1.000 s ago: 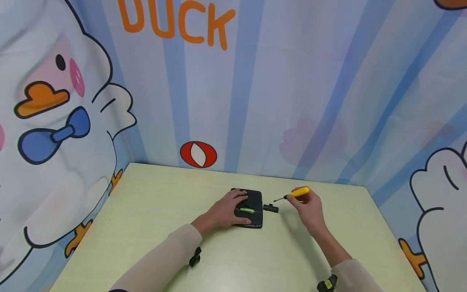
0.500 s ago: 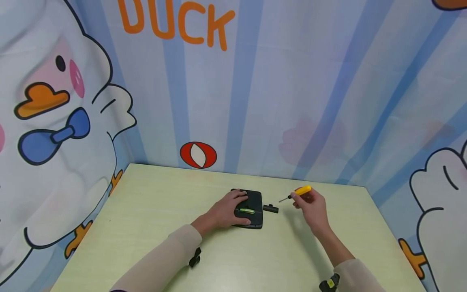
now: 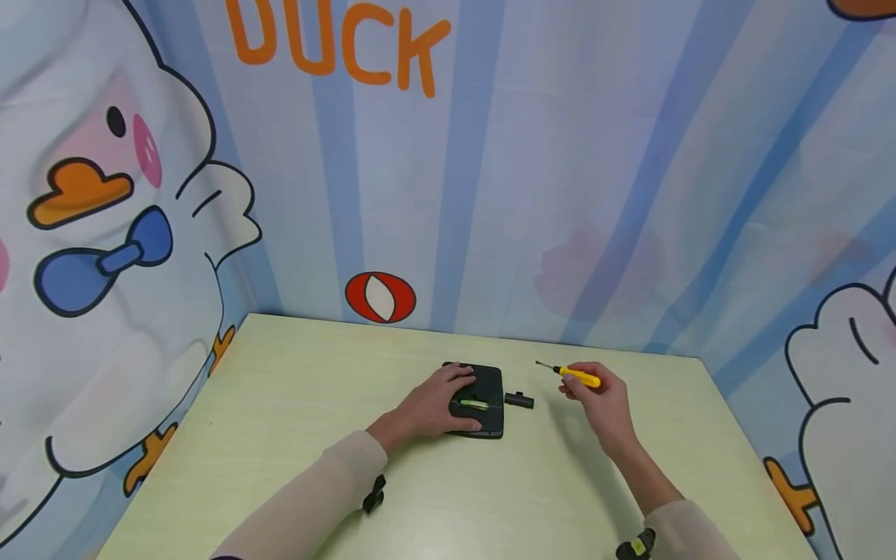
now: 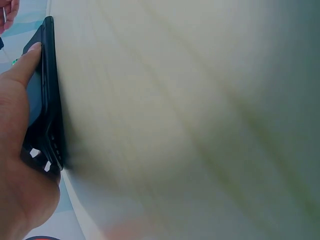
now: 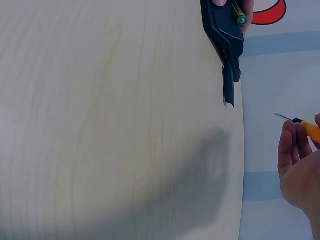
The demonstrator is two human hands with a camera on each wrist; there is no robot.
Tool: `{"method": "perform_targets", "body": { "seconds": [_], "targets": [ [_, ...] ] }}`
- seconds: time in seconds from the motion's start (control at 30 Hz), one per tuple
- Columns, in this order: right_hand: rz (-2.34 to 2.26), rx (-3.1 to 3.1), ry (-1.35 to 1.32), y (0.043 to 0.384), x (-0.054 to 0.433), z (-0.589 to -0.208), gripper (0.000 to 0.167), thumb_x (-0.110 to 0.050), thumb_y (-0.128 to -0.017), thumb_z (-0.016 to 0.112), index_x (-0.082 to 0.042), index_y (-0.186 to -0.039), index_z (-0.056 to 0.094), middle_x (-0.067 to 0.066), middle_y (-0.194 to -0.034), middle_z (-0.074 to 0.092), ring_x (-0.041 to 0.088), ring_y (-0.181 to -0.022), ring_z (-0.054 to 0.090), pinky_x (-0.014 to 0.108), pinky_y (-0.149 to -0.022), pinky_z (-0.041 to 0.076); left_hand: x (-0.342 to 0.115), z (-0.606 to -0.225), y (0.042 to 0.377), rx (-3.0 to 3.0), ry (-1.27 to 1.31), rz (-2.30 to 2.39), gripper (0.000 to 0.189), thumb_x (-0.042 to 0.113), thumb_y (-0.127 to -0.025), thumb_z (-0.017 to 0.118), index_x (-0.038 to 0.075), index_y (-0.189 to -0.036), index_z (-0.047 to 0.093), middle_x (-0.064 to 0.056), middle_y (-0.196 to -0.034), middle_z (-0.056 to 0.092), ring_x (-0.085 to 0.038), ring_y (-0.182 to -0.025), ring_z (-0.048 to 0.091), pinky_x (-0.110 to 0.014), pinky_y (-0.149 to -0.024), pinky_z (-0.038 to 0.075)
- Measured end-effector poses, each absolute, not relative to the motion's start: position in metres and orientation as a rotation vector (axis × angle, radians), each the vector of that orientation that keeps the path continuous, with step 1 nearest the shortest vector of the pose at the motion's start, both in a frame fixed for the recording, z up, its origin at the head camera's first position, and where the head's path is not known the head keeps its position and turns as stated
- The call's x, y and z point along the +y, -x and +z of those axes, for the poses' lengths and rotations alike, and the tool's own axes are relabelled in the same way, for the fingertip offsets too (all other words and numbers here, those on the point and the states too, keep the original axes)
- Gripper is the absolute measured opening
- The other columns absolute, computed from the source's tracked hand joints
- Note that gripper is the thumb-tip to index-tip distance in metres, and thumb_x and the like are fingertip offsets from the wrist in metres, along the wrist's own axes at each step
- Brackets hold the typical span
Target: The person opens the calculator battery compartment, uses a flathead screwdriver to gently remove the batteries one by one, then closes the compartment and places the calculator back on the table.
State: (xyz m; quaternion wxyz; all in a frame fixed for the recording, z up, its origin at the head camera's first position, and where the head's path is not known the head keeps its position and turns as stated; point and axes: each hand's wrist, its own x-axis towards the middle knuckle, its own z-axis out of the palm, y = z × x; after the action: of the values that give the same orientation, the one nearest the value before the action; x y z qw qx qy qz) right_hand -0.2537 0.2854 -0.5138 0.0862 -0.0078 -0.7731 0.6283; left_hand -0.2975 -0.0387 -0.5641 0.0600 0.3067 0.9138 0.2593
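Observation:
A black flat device (image 3: 490, 381) lies on the table with a green battery (image 3: 474, 404) in its slot; the battery's end also shows in the right wrist view. My left hand (image 3: 430, 400) rests across the device's left part, its thumb along the near side. Just off the device's right edge lies a small black battery cover (image 3: 519, 400). To the right of it, above the table, my right hand (image 3: 603, 404) holds a yellow-handled screwdriver (image 3: 584, 378) between thumb and fingers. The screwdriver's metal tip points to the upper left, apart from the device and the cover.
A pale wood-look table (image 3: 448, 498) carries these things. Behind it hangs a striped blue curtain (image 3: 490, 194) with printed ducks, close to the table's back edge.
In my right hand the screwdriver has swung, its tip going from lower left to upper left. That hand has shifted slightly right. Left hand, device and cover have stayed put.

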Motion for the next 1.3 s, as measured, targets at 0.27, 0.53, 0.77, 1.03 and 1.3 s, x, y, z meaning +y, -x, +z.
{"method": "perform_targets", "body": {
  "seconds": [0.27,0.53,0.77,1.03,1.3],
  "targets": [
    [1.795,-2.377,0.111,0.252,0.287,-0.518,0.025,-0.01,-0.103,0.071,0.007,-0.121,0.066,0.018,-0.113,0.074,0.012,-0.089,0.075,0.021,-0.084,0.059,-0.04,-0.563,0.297,2.769,-0.938,0.78,0.09,0.063,-0.091,0.075,0.015,-0.162,0.046,-0.003,-0.17,0.035,-0.027,-0.16,0.024,-0.049,-0.122,0.036],
    [1.358,-2.552,0.182,0.247,0.285,-0.527,0.014,-0.011,-0.098,0.076,-0.001,-0.107,0.071,0.016,-0.11,0.074,0.022,-0.094,0.068,0.011,-0.076,0.051,-0.039,-0.562,0.296,2.769,-0.932,0.79,0.09,0.063,-0.091,0.076,0.015,-0.162,0.046,-0.003,-0.17,0.035,-0.028,-0.16,0.025,-0.05,-0.122,0.036],
    [1.206,-2.614,0.193,0.245,0.283,-0.538,0.016,-0.012,-0.096,0.075,0.0,-0.105,0.071,0.017,-0.105,0.074,0.028,-0.094,0.065,0.013,-0.079,0.047,-0.039,-0.562,0.296,2.769,-0.93,0.792,0.09,0.063,-0.091,0.076,0.015,-0.162,0.046,-0.003,-0.17,0.035,-0.028,-0.16,0.025,-0.05,-0.122,0.037],
    [1.182,-2.633,0.218,0.246,0.28,-0.552,0.014,-0.012,-0.094,0.077,-0.001,-0.102,0.073,0.015,-0.103,0.075,0.028,-0.094,0.067,0.028,-0.087,0.054,-0.038,-0.564,0.296,2.768,-0.927,0.794,0.09,0.061,-0.091,0.077,0.014,-0.161,0.047,-0.004,-0.169,0.036,-0.028,-0.159,0.025,-0.05,-0.122,0.037],
    [1.169,-2.672,0.248,0.244,0.275,-0.556,0.014,-0.01,-0.093,0.076,0.001,-0.1,0.073,0.015,-0.1,0.072,0.029,-0.092,0.063,0.038,-0.085,0.053,-0.038,-0.568,0.299,2.781,-0.929,0.76,0.091,0.064,-0.091,0.075,0.016,-0.162,0.046,-0.002,-0.17,0.035,-0.026,-0.16,0.025,-0.048,-0.123,0.036]
  ]
}}
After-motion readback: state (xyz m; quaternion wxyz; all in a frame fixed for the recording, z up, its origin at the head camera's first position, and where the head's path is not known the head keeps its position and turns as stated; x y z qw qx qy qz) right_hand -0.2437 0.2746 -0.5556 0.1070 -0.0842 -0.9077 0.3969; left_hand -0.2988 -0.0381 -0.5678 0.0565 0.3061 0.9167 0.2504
